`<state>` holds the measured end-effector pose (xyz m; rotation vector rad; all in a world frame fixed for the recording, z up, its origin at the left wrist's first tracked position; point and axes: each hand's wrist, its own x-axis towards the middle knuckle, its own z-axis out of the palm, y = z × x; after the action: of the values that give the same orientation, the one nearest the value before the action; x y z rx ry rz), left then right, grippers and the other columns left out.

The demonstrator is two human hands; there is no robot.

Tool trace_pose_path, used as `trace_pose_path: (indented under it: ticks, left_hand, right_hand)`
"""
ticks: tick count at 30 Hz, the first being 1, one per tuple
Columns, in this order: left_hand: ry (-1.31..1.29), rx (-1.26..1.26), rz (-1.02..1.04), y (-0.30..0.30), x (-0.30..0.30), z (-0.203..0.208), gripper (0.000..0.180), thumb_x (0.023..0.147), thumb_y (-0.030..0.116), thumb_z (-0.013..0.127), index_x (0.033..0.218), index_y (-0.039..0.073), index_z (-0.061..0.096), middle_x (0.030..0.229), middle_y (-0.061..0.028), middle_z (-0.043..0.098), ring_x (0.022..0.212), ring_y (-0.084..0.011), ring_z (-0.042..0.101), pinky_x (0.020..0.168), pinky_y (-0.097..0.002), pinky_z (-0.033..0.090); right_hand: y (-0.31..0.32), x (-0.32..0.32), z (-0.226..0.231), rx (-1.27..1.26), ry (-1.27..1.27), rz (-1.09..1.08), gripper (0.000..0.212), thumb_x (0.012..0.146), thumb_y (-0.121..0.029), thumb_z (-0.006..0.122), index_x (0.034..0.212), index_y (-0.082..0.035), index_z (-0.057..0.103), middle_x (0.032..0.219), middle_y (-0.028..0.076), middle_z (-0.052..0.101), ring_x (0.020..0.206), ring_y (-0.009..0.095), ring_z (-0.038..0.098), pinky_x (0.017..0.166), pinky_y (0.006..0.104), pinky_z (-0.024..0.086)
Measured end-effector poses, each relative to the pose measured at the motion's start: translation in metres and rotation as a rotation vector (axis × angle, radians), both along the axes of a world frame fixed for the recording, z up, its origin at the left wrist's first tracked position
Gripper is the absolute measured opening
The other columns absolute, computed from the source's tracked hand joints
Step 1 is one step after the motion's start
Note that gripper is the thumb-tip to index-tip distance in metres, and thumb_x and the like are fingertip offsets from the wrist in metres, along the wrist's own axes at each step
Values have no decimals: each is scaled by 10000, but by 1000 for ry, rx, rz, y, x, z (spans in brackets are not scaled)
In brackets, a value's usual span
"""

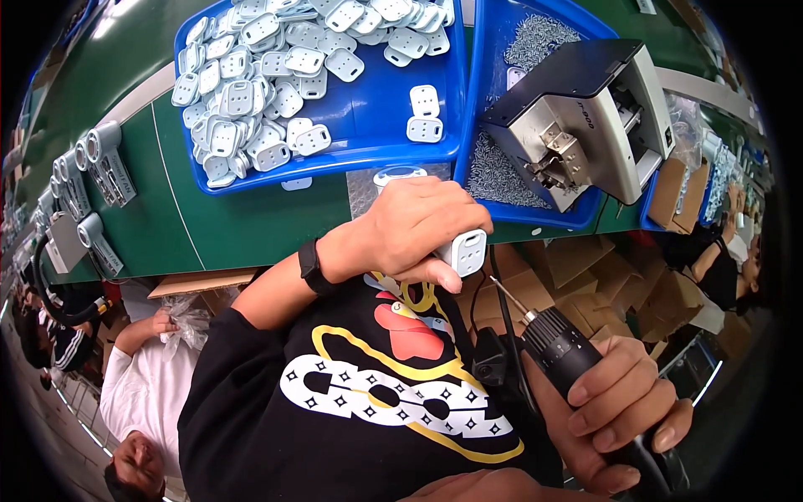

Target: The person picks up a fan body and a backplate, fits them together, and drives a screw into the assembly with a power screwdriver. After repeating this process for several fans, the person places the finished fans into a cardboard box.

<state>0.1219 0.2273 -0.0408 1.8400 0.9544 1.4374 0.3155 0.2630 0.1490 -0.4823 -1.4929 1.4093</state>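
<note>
"How is light falling on the left hand's fingers (447, 213)?"

"Brightly, seemingly from above; the knuckles are showing crisply."

"Any glare?"

"Far up and left of those fingers, the green tabletop (242, 226) is throwing back a white streak."

"And darkness?"

"Below them, the black shirt (351, 456) is soaking up light."

"What about the edges?"

"Lines are bending, black is filling the corners, and far right of the fingers the background is looking soft and dim."

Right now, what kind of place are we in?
Probably a factory assembly bench: there's a blue tray heaped with pale plastic pieces, lots of tiny screws, and a black screwdriver in the right hand.
</note>
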Motion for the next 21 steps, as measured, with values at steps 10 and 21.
trace_pose_path:
  ticks: [10, 21]
  left_hand:
    - [-28, -26, 3, 1, 7, 3, 697, 910, 694, 496, 1058, 21, 607, 923, -109, 676, 719, -281, 654, 595, -363, 483]
    - [4, -25, 40, -9, 0, 37, 579, 908, 583, 577, 1097, 36, 587, 904, -104, 624, 817, -314, 645, 682, -389, 505]
  right_hand:
    - [3, -34, -35, 49, 181, -72, 373, 879, -281, 703, 1088, -86, 463, 735, 0, 543, 559, 118, 552, 544, 247, 476]
    - [-8, -34, -25, 16, 346, -149, 411, 894, -243, 723, 1106, -91, 405, 699, 33, 522, 499, 161, 537, 501, 334, 506]
